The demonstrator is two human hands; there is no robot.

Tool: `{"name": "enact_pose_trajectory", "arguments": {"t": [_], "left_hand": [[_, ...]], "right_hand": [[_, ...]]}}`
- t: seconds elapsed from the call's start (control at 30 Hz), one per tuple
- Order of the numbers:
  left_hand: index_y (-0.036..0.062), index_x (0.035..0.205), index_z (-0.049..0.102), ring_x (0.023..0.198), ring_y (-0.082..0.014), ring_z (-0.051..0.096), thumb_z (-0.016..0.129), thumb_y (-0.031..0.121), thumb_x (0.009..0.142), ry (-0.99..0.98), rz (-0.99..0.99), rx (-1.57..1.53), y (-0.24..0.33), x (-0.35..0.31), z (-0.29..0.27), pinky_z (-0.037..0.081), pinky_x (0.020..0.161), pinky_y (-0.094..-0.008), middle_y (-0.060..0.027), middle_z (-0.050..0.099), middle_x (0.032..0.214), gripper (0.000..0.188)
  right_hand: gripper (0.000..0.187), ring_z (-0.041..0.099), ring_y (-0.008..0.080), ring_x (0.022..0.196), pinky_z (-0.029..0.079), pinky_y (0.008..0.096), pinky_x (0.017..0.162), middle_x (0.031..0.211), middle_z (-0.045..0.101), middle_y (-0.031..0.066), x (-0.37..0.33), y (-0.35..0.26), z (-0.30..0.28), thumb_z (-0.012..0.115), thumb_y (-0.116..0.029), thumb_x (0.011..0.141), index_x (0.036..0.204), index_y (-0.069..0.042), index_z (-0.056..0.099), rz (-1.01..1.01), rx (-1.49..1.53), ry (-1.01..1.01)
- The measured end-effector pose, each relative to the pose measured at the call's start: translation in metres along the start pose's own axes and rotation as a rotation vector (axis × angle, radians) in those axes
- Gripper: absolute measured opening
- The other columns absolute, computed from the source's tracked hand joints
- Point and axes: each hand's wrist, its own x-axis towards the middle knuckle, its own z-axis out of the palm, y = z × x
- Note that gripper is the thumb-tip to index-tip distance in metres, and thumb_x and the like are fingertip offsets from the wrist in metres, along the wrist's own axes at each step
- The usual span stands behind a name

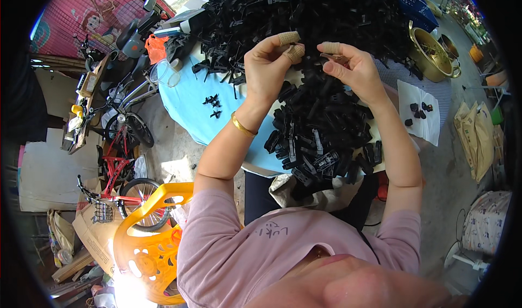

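Both hands are raised over the blue-covered table [187, 98], about where the far heap of black plastic parts [244, 20] meets the near pile of black plastic clips [312, 128]; this position probably makes both easy to reach. The left hand [269, 63] has thumb and forefinger narrow, almost meeting; whether a part is pinched there, I cannot tell. The right hand [354, 71] also bends its fingers narrowly, and I cannot tell what they hold. Beige tape [289, 37] covers 2 left fingertips and at least 1 right finger, perhaps for protecting skin. Small black pieces [210, 100] lie apart at left; dark pieces [415, 107] lie on a white sheet [427, 133] at right, perhaps to avoid mixing.
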Motion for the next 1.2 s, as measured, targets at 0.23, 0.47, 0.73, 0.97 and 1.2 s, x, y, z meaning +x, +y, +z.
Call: {"name": "enact_pose_trajectory", "arguments": {"t": [0.23,0.47,0.73,0.97,1.2], "left_hand": [[-0.0026,0.099,0.057,0.07,-0.0156,0.063,0.063,-0.001,0.077,0.106,-0.151,-0.202,0.002,-0.003,0.002,0.052,0.066,-0.0245,-0.0099,0.064,0.086,0.023],[-0.0013,0.101,0.055,0.073,-0.016,0.062,0.066,0.001,0.074,-0.229,-0.18,-0.407,0.003,0.005,-0.009,0.052,0.07,-0.0275,-0.0115,0.063,0.091,0.03],[-0.0003,0.106,0.053,0.087,-0.013,0.055,0.075,-0.001,0.063,-0.564,-0.094,-0.348,0.003,0.005,-0.006,0.048,0.076,-0.0237,-0.0076,0.058,0.097,0.048],[-0.0013,0.123,0.044,0.076,-0.0091,0.058,0.071,0.001,0.069,-0.657,-0.157,-0.125,0.011,-0.002,-0.005,0.046,0.066,-0.0184,-0.0051,0.061,0.09,0.06],[-0.0013,0.116,0.049,0.085,-0.0155,0.061,0.065,-0.005,0.073,-0.431,0.004,-0.016,0.009,-0.009,0.001,0.05,0.075,-0.0249,-0.01,0.062,0.092,0.047]], "right_hand": [[0.045,0.035,0.0004,0.059,0.032,0.0129,0.052,0.072,0.048,-0.006,-0.01,-0.017,0.008,0.077,-0.014,0.065,0.105,-0.002,0.059,-0.216,-0.087,0.097],[0.022,0.05,0.0007,0.064,0.041,0.0145,0.057,0.08,0.06,-0.0017,-0.013,-0.021,0.003,0.063,0.002,0.073,0.095,-0.001,0.061,-0.304,-0.121,0.279],[0.018,0.055,0.0061,0.077,0.045,0.0189,0.069,0.088,0.06,0.0017,-0.017,-0.027,-0.006,0.058,0.001,0.078,0.095,0.001,0.061,-0.208,0.065,0.049],[0.014,0.055,0.0104,0.07,0.044,0.0211,0.062,0.085,0.058,0.0039,-0.014,-0.034,0.009,0.058,0.001,0.079,0.093,0.0,0.061,-0.417,-0.142,-0.034],[0.017,0.035,0.0001,0.054,0.028,0.0146,0.047,0.07,0.051,-0.0027,-0.02,-0.03,0.016,0.048,-0.013,0.089,0.094,-0.001,0.059,-0.216,-0.025,0.141]]}}
